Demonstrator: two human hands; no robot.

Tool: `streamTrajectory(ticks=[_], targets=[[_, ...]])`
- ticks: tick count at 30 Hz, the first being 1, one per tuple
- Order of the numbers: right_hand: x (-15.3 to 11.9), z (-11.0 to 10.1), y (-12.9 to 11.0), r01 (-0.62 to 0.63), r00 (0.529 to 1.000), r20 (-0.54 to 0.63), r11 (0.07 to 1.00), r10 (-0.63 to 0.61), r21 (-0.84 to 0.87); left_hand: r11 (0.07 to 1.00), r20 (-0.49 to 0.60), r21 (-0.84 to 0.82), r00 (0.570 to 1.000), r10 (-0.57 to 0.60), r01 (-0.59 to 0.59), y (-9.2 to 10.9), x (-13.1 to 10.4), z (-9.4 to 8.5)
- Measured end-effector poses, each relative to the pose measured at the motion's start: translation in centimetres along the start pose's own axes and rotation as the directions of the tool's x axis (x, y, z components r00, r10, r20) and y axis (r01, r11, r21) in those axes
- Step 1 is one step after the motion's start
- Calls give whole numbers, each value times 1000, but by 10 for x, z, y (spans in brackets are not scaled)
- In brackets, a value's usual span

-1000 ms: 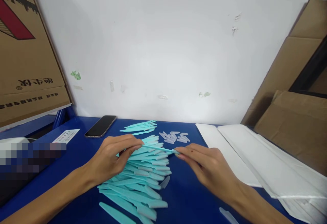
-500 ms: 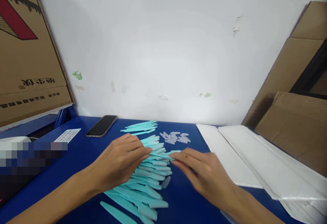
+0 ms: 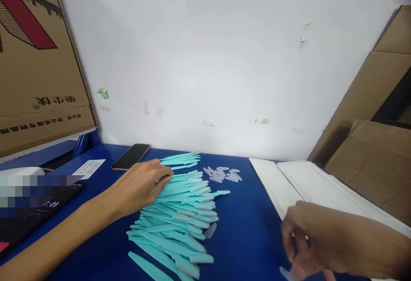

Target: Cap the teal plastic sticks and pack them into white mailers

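Observation:
A pile of teal eyebrow razors [image 3: 183, 229] lies fanned across the blue table, most with whitish covers on their right ends. My left hand [image 3: 144, 182] is at the pile's far left edge, fingers curled and pinched on the handle end of a razor [image 3: 188, 175]. One razor [image 3: 222, 193] juts out to the right of the others. At the lower right, my right hand [image 3: 308, 238] is blurred, its fingers bent down beside a translucent blade cap [image 3: 287, 273]; whether they grip anything is unclear. Another loose cap [image 3: 211, 230] rests against the pile's right side.
Behind the pile are a smaller group of razors [image 3: 181, 159] and several translucent caps [image 3: 221, 174]. A phone [image 3: 131, 157] and a printed card [image 3: 89, 169] lie to the left. White padded sheets [image 3: 269, 182] and cardboard [image 3: 369, 157] stand right.
My hands have parted from the razor they both held, which now lies on the pile. My left hand moved back and left; my right hand moved toward the lower right.

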State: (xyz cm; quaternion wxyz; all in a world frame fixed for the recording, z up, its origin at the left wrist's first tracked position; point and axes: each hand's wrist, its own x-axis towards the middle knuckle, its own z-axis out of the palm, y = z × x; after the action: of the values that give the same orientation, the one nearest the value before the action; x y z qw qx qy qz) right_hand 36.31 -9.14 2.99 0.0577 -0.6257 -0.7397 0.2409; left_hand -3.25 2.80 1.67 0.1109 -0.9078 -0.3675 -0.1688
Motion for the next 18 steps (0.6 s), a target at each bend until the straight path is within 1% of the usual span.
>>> streamTrajectory(ticks=[1,3,5,7,9,12,15,18], targets=[[1,4,-4,-50,991,130,997,43,53,1000,17,-7,1000,-10,10,0,0,1],[4,11,-16,-60,972,235,990,28,130,999,40,-31,999,-7,8,1,-1,3],[8,16,-25,-23,971,238,985,-19,172,997,57,-74,998,13,-9,4,-1,3],[11,18,-30,12,971,233,986,-51,166,992,67,-124,998,19,-11,6,0,2],[12,17,-31,55,976,204,993,-74,100,987,63,-162,998,11,0,7,1,2],[15,15,-32,167,983,89,984,-161,-56,982,43,-183,999,-32,39,1,3,6],[24,17,-34,253,965,-33,957,-261,-144,976,39,-182,993,-110,115,-18,4,16],[37,22,-35,283,943,-122,941,-308,-187,962,49,-214,986,-162,169,-39,2,27]])
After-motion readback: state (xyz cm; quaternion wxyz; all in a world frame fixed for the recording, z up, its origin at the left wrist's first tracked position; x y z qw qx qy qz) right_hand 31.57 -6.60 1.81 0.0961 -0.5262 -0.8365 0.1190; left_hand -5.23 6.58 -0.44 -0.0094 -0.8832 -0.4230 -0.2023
